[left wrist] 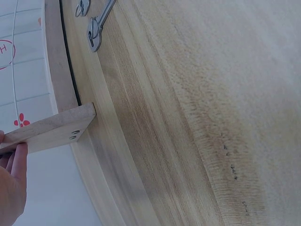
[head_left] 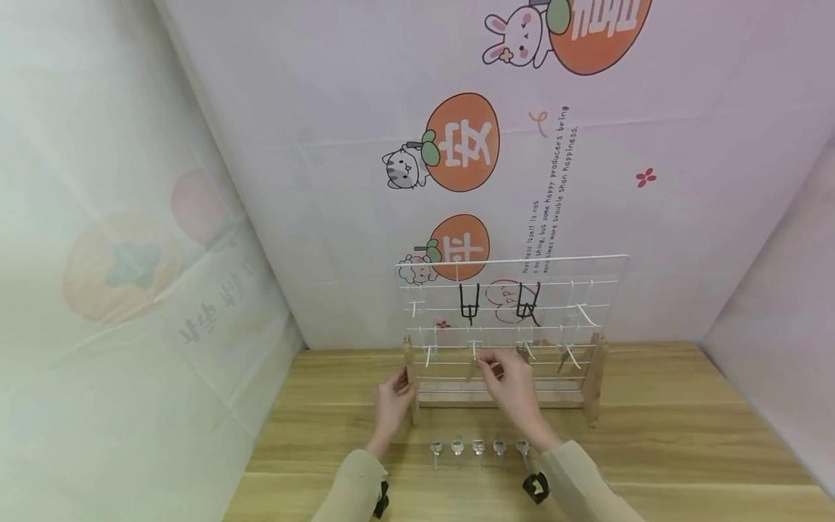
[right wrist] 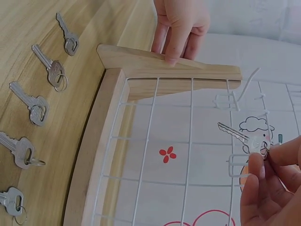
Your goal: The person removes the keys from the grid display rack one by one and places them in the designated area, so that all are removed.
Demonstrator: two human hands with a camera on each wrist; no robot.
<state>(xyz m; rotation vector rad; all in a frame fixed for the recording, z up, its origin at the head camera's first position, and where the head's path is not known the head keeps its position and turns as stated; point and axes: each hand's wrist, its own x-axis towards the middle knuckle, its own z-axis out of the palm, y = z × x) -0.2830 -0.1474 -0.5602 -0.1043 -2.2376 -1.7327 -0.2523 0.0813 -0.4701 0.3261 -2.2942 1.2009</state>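
Note:
My right hand (head_left: 512, 384) pinches the ring end of a silver key (right wrist: 233, 133) in front of a white wire grid rack (head_left: 502, 391). The key's blade points away from the fingertips, beside a white hook (right wrist: 237, 165) on the grid; whether the ring touches the hook I cannot tell. My left hand (head_left: 391, 402) grips the rack's wooden side support (left wrist: 51, 127), thumb on one face and fingers on the other. Two other keys seem to hang from hooks further right, one of them a dark key (head_left: 564, 357). On the table before the rack, several silver keys with rings (right wrist: 56, 73) lie in a row.
Black hooks (head_left: 469, 301) hang higher on the grid, with more white hooks (head_left: 586, 315) around them. A wooden crossbar (head_left: 502, 399) joins the rack's feet. Behind the wood-grain table (head_left: 665, 420) stands a printed cloth backdrop (head_left: 313, 181).

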